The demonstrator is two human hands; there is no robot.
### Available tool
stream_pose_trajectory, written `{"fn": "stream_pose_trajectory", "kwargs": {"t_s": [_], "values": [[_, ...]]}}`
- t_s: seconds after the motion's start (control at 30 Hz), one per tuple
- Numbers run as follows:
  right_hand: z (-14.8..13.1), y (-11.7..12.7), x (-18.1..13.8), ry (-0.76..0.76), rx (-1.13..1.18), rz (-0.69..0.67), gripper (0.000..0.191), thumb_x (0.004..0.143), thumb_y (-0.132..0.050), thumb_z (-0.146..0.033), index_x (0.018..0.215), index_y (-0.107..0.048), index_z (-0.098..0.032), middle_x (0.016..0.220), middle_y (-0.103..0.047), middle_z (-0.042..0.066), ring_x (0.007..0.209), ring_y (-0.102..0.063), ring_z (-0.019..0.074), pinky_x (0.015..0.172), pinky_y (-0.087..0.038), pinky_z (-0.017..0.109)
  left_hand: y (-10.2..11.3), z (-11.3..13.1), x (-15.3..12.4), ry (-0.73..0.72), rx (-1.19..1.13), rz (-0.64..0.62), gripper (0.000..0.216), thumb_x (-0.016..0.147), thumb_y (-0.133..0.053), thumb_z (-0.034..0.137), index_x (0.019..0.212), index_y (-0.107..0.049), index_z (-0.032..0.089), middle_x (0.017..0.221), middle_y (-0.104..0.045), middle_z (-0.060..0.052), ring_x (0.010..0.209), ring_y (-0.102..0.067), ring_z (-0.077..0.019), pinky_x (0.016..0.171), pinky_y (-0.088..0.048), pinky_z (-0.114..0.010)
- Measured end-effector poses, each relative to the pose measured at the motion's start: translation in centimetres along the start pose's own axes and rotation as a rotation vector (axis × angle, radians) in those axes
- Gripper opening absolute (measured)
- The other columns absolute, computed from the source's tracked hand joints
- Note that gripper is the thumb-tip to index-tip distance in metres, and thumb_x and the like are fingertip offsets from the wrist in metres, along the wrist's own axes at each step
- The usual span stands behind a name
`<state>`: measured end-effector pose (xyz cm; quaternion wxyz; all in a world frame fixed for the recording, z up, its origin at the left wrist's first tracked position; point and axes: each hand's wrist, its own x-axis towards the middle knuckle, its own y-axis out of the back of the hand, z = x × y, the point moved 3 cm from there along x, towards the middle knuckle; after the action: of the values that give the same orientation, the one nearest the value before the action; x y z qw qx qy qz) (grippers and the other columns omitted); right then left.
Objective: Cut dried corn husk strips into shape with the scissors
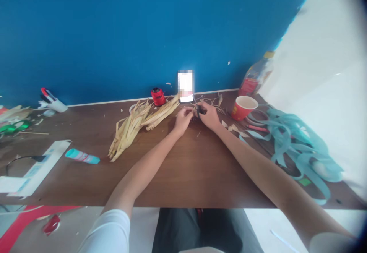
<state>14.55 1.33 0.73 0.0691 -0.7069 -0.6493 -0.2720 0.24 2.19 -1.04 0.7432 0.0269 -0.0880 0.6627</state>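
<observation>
Scissors [197, 109] half hidden in curled right hand [210, 116]; left hand [183, 119] pinches small item [191, 112], too covered to name.

From where I stand, the camera rides on the person's head, tipped forward and down. It looks past the dark trousers [197, 230] and along both forearms to the left hand [182, 120] and right hand [210, 116], which work near the far side of the wooden surface [195, 176]. It's close to the work, just above the surface's near edge, and the view runs on up the blue wall [114, 35] behind, with the picture's corners darkening and curving.
</observation>
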Motion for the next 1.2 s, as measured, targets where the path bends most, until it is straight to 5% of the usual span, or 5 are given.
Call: {"fn": "stream_pose_trajectory", "kwargs": {"t_s": [0.47, 0.77, 1.2], "values": [[-0.4, 0.0, -0.2, 0.015, -0.061, -0.043, 0.036, 0.075, -0.065, -0.029, 0.109, -0.071, -0.018, 0.102, -0.075, 0.006, 0.089, -0.070, 0.0221, 0.082, -0.055, 0.034, 0.3, 0.8, -0.3, -0.023, -0.126, 0.095, 0.021, 0.084, -0.068, 0.037, 0.083, -0.061, 0.017, 0.074, -0.061, 0.000, 0.068, -0.055, -0.0106, 0.063, -0.044, -0.023], [-1.3, 0.0, -0.5, -0.019, -0.515, -0.078, 0.033, 0.073, -0.058, -0.018, 0.100, -0.075, -0.028, 0.092, -0.076, 0.001, 0.088, -0.069, 0.0242, 0.078, -0.050, 0.032, 1.0, 0.1, 0.3, -0.056, -0.218, 0.196, 0.021, 0.085, -0.067, 0.037, 0.093, -0.060, 0.019, 0.080, -0.057, 0.000, 0.067, -0.054, -0.0090, 0.063, -0.044, -0.022], [-1.3, -0.6, -0.6, -0.011, -0.697, -0.173, 0.028, 0.076, -0.060, -0.025, 0.100, -0.074, -0.033, 0.094, -0.076, 0.001, 0.086, -0.068, 0.0255, 0.072, -0.048, 0.033, 1.1, 1.4, 0.0, -0.006, -0.376, 0.202, 0.028, 0.088, -0.067, 0.034, 0.073, -0.048, 0.019, 0.070, -0.044, 0.003, 0.060, -0.040, -0.0069, 0.052, -0.032, -0.020]]}}
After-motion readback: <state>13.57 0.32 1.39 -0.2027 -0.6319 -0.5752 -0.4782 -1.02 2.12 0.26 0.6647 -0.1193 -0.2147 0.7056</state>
